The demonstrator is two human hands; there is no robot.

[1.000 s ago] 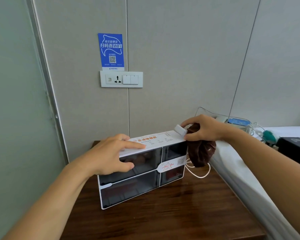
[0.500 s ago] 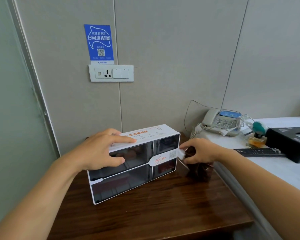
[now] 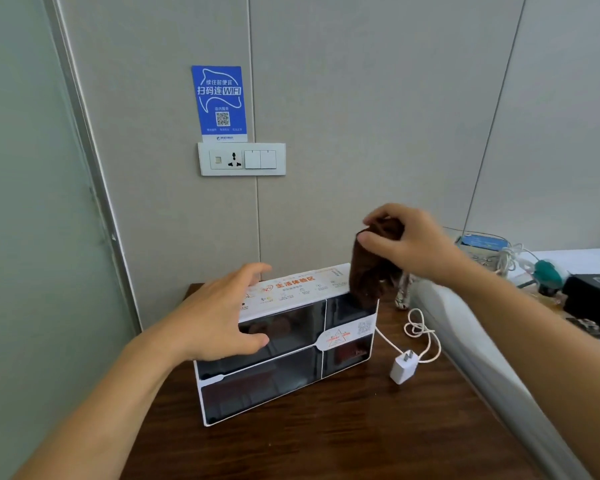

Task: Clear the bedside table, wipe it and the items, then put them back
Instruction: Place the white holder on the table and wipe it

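A white display box (image 3: 291, 344) with dark windows stands on the brown bedside table (image 3: 343, 434). My left hand (image 3: 222, 313) grips its left end, fingers over the top and thumb on the front. My right hand (image 3: 409, 244) holds a brown cloth (image 3: 371, 268) that hangs down onto the box's top right corner. A white charger plug (image 3: 403, 369) with its coiled cable (image 3: 420, 330) lies on the table to the right of the box.
The bed (image 3: 499, 358) borders the table on the right, with a telephone (image 3: 482, 245), a small bottle (image 3: 548, 275) and a black box (image 3: 593, 296) on it. A wall socket panel (image 3: 242, 159) and a blue WiFi sticker (image 3: 219, 102) are above the table.
My right hand has let go of the charger plug, which now lies on the table, and has risen with the cloth to the box's top right corner. My left hand stays on the box.
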